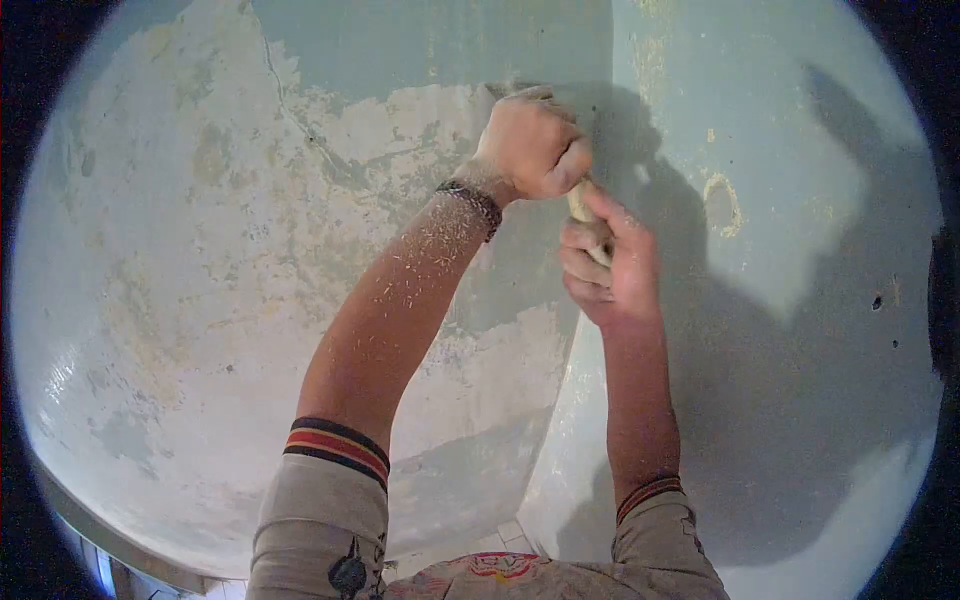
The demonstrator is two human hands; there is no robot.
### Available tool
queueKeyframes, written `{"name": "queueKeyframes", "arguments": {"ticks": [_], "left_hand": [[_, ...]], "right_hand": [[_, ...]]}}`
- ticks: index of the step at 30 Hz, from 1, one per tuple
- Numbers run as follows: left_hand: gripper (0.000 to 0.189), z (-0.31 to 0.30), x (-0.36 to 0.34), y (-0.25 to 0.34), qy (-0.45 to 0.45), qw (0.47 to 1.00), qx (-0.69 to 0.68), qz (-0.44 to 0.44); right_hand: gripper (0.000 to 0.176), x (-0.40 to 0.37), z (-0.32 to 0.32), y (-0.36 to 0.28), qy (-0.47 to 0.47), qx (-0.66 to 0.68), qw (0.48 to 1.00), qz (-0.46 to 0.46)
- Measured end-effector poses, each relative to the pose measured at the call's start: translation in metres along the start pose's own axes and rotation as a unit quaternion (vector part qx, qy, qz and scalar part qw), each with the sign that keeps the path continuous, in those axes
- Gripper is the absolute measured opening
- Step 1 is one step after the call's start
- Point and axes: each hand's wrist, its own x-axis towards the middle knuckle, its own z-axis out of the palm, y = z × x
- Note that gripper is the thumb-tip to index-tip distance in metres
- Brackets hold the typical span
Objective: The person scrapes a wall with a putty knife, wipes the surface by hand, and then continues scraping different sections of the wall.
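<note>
My left hand (535,145) is closed at the upper end of a pale-handled tool (581,205), close against the wall near the corner. My right hand (618,255) wraps round the lower part of the same handle, thumb pointing up along it. The tool's working end is hidden behind my left hand, so its exact kind cannot be made out. Before my hands is a wall (400,130) of peeling green paint, with large whitish patches where the paint is off. Small pale flakes cling to my left forearm (400,290), below a dark bracelet (473,205).
A second green wall (760,330) meets the first at a corner just right of my hands. It has a scraped ring-shaped mark and small holes, and carries my shadow. White floor tiles (512,530) show low down, and a curved edge (110,545) runs at lower left.
</note>
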Motion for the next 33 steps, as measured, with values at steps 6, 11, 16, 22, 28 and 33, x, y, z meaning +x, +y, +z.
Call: {"name": "queueKeyframes", "arguments": {"ticks": [6,11,16,22,28,33], "left_hand": [[0.026,0.016,-0.029,0.000,0.058,0.995,0.013,0.077],[0.023,-0.001,-0.013,-0.001,-0.008,1.000,-0.014,-0.009],[0.023,-0.004,-0.046,0.007,0.006,0.998,0.005,0.056],[0.023,-0.031,-0.031,-0.015,0.014,0.999,0.011,0.050],[0.025,-0.047,-0.036,-0.021,0.062,0.988,0.009,0.138],[0.027,-0.061,-0.033,-0.024,0.015,0.998,0.038,0.046]], "right_hand": [[0.044,-0.017,-0.006,0.018,0.004,-0.038,0.999,0.009],[0.027,-0.015,0.019,-0.006,0.005,-0.024,1.000,-0.013],[0.052,-0.018,0.009,0.033,-0.006,-0.049,0.999,0.002],[0.041,-0.008,0.039,0.028,-0.046,-0.042,0.997,-0.035],[0.050,-0.003,0.048,0.041,-0.029,-0.046,0.998,-0.014],[0.051,-0.001,0.063,0.030,-0.055,-0.052,0.997,-0.009]]}}
